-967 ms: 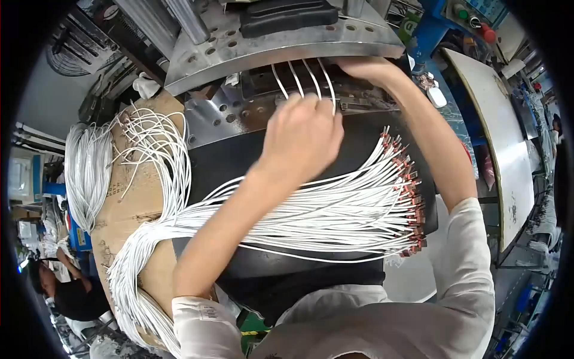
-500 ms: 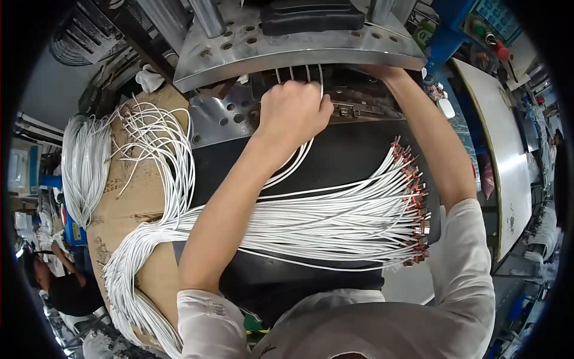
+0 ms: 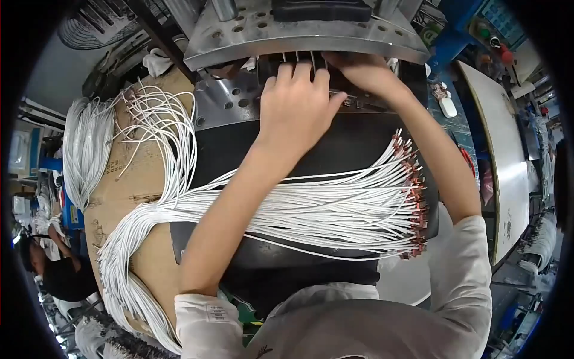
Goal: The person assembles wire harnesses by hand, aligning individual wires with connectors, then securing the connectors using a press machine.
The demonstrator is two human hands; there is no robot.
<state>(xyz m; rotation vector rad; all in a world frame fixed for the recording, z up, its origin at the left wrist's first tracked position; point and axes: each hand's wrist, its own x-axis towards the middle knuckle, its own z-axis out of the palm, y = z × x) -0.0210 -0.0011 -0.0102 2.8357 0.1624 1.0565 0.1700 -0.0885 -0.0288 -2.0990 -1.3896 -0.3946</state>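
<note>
Left hand, outstretched, meets white wires beneath the metal plate; right hand alongside, grip unclear.

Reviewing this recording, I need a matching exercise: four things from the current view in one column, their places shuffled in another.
Things
1. Left hand
2. Right hand
3. Red-tipped white cables
4. Black block

Places
A. On top of the metal plate
B. Right of the thin wires, by the plate's edge
C. Fanned across the black mat
D. Over the thin wires, mid-picture

Pairs: 1-D, 2-B, 3-C, 4-A
</note>
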